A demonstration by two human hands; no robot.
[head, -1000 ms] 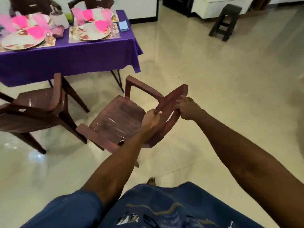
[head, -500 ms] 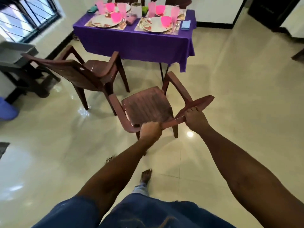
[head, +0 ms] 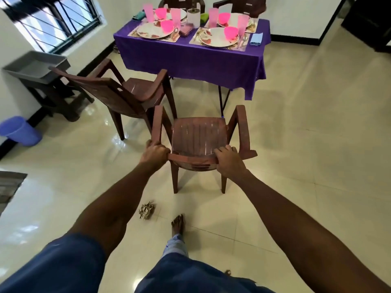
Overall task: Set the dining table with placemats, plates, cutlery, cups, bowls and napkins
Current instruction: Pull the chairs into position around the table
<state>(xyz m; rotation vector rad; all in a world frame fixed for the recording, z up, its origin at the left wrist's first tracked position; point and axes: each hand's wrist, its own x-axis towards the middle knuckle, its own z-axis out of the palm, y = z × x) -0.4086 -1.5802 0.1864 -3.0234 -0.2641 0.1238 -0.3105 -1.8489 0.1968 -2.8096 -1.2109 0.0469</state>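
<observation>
Both hands point(head: 155, 154) point(head: 228, 161) clamp the slatted, seemingly plastic brown chair's point(head: 198, 134) curved backrest.

Two far chairs point(head: 182, 3) at 12 o'clock are cut by the top edge and blocked by the counter point(head: 190, 58); only backs are seen. Cutlery point(head: 243, 40) beside the plates is too small to be told apart. The chair top rail point(head: 193, 158) is partly covered by the left hand point(head: 154, 154) and right hand point(head: 228, 160); fingertip grip underneath is hidden. Window point(head: 50, 20) at 10 o'clock and grey mat point(head: 9, 185) at 9 o'clock are cropped. The crumpled floor scrap point(head: 146, 210) cannot be identified.
</observation>
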